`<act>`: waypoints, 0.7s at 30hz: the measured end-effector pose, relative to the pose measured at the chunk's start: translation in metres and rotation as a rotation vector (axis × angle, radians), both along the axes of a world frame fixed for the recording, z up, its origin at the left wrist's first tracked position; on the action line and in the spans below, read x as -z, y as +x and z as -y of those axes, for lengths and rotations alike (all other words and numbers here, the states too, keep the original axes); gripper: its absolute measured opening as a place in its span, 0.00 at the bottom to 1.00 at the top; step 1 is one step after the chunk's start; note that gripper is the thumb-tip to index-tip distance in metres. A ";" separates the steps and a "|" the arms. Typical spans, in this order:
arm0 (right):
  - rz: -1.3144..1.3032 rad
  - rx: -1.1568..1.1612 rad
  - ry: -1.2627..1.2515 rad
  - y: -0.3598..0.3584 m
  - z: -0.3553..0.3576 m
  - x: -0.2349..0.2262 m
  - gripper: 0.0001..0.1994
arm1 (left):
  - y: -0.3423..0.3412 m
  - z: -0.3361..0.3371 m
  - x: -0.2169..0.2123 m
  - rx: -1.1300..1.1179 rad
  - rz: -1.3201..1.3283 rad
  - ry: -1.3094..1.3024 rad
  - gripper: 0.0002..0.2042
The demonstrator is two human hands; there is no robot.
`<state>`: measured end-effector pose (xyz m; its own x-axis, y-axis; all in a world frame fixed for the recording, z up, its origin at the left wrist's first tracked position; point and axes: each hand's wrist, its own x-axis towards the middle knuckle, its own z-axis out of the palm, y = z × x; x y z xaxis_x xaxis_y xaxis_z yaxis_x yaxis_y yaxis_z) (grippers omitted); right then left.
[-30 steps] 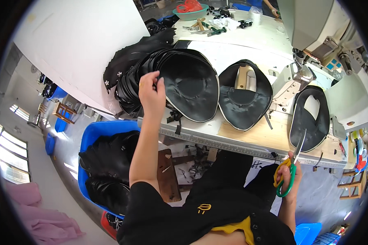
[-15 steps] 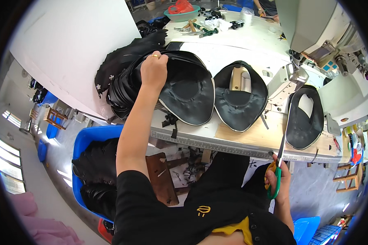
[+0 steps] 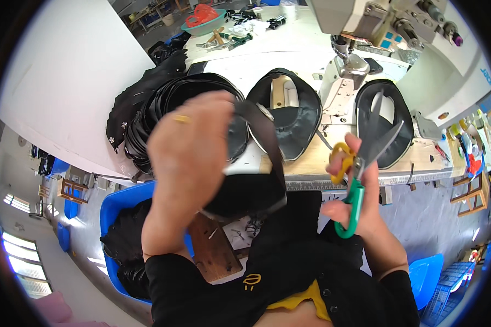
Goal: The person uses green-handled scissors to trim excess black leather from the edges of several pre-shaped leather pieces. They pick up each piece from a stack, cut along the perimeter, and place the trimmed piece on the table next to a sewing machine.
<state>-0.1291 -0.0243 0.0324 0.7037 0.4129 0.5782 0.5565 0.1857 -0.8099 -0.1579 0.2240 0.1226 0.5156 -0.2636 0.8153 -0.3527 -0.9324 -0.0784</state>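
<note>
In our left hand (image 3: 191, 144) we hold a black, soft-looking piece (image 3: 245, 191) by its upper part. It hangs in front of the edge of the bench (image 3: 311, 168), its right side a narrow, curving band, its lower part broad, dark and blurred. In our right hand (image 3: 370, 191) we hold scissors (image 3: 358, 167) with one yellow and one green handle; their metal blades stand spread apart, tips pointing up and rightward.

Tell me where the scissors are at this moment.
In the head view, the scissors are right of centre, held in the person's right hand, their spread blades overlapping the rightmost black piece in the picture.
</note>
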 end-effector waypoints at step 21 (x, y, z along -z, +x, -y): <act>-0.534 -0.048 -0.196 0.037 0.002 0.036 0.29 | 0.019 0.046 0.124 0.826 -1.492 -1.800 0.21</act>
<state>-0.0922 -0.0258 -0.0037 0.8551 0.5154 0.0573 0.0555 0.0190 -0.9983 -0.1387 0.1784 -0.0016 0.8856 -0.3997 -0.2364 0.4202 0.4728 0.7745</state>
